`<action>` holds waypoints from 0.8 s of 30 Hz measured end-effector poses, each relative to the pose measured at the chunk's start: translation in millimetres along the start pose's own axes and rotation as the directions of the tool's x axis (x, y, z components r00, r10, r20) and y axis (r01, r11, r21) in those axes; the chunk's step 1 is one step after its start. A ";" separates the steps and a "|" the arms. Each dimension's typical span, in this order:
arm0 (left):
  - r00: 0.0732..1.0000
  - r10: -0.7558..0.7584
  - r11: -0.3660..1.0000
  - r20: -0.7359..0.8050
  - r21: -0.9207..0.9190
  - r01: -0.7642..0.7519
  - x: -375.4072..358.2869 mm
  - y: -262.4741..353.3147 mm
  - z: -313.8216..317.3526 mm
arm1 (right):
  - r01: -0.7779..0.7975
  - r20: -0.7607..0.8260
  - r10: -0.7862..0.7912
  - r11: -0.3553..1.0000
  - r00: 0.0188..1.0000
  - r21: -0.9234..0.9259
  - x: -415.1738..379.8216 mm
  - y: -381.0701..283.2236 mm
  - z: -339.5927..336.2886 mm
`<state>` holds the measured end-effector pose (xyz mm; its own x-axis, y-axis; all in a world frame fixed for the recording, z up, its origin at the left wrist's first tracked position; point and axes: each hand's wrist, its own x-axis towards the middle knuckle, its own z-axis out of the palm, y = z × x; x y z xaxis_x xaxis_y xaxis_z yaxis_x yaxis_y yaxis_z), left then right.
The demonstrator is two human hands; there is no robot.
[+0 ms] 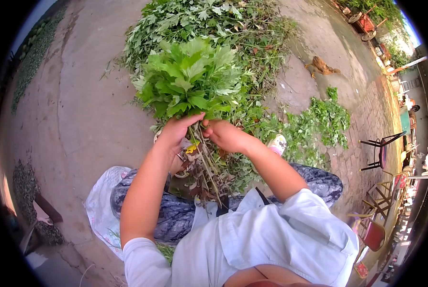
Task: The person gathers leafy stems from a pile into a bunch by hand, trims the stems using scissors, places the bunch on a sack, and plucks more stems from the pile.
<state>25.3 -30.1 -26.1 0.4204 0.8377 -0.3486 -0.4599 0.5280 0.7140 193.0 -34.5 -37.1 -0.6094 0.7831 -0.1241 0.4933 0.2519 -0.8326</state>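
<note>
A bunch of leafy green stems (pixel 192 79), resembling mugwort, stands in front of my body with its leaves pointing away from me. My left hand (pixel 176 130) is wrapped round it just below the leaves, thumb across the front. From the other side my right hand (pixel 223 135) closes its curled fingertips on the stems at the same height; those fingers are partly hidden. Bare stalks (pixel 203 160) trail down toward my lap, with brown withered leaves (pixel 195 179) and one yellow leaf (pixel 192 147) among them.
A large heap of cut greenery (pixel 190 16) lies ahead on the concrete. More leafy stems (pixel 321 119) are spread to the right. A brown chicken (pixel 323 66) stands beyond them. Chairs (pixel 380 152) line the right side. White patterned cloth (pixel 104 210) lies by my left leg.
</note>
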 end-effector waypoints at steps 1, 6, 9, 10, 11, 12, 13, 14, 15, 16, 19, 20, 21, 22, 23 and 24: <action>1.000 -0.014 1.000 -0.008 -0.013 0.014 0.2 0.0 -0.6 | 0.119 -0.033 -0.121 0.992 0.992 -0.045 -0.8 4.8 2.3; 0.988 -0.091 0.996 -0.127 -0.037 0.087 -8.4 2.6 7.4 | 0.116 0.035 -0.113 0.989 0.993 -0.093 -14.7 22.2 5.0; 0.986 -0.089 0.995 -0.140 -0.048 0.083 -5.8 5.4 4.1 | 0.009 0.137 0.016 0.983 0.990 -0.185 -20.7 29.2 0.0; 0.989 -0.082 0.995 -0.121 -0.066 0.074 -5.0 6.5 2.1 | 0.013 0.180 0.007 0.994 0.984 -0.112 -22.0 33.8 -1.2; 0.989 -0.086 0.995 -0.121 -0.066 0.079 -4.5 7.6 2.3 | 0.011 0.222 -0.003 0.999 0.975 -0.034 -23.5 36.8 -1.6; 0.986 -0.101 0.992 -0.134 -0.083 0.090 -4.4 10.9 4.3 | 0.006 0.219 0.001 1.000 0.976 -0.029 -24.6 35.1 -2.3; 0.983 -0.114 0.990 -0.146 -0.099 0.100 -3.8 13.2 4.9 | -0.050 0.024 0.046 0.975 0.999 0.217 -25.4 31.8 -4.0; 0.990 -0.106 0.989 -0.093 -0.111 0.095 -1.3 11.6 -0.4 | -0.051 -0.154 0.135 0.890 0.979 0.454 -25.7 26.7 -7.7; 0.990 -0.110 0.989 -0.092 -0.108 0.100 0.5 9.4 -3.4 | -0.092 -0.152 0.211 0.823 0.965 0.560 -25.7 13.4 -22.3; 0.987 -0.141 0.980 -0.083 -0.152 0.127 1.9 7.9 -5.2 | -0.033 -0.262 0.168 0.892 0.950 0.451 -23.9 21.4 -26.2; 0.978 -0.190 0.969 -0.086 -0.180 0.172 2.8 8.2 -7.6 | 0.011 -0.261 0.053 0.971 0.964 0.238 -24.2 39.5 -40.1; 0.978 -0.181 0.969 -0.104 -0.190 0.159 1.6 8.7 -7.1 | 0.012 -0.133 0.007 0.990 0.991 0.139 -26.2 42.1 -42.4; 0.978 -0.171 0.969 -0.123 -0.201 0.144 0.6 8.3 -6.4 | 0.010 -0.139 0.010 0.990 0.990 0.142 -29.3 35.9 -42.8; 0.985 -0.143 0.965 -0.097 -0.235 0.117 0.4 6.4 -6.5 | 0.067 -0.180 -0.062 0.998 0.982 0.021 -33.5 22.6 -42.5; 0.985 -0.146 0.965 -0.096 -0.231 0.120 0.2 6.4 -5.4 | 0.120 -0.210 -0.139 0.987 0.968 -0.103 -36.3 14.4 -39.3; 0.986 -0.138 0.969 -0.097 -0.219 0.114 -0.3 7.1 -3.8 | 0.126 -0.243 -0.151 0.985 0.958 -0.116 -36.3 12.0 -32.7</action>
<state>19.0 -26.0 -23.2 0.4018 0.7662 -0.5015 -0.5689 0.6380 0.5189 241.4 -41.4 -25.0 -0.5079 0.8503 0.1377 0.4815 0.4129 -0.7731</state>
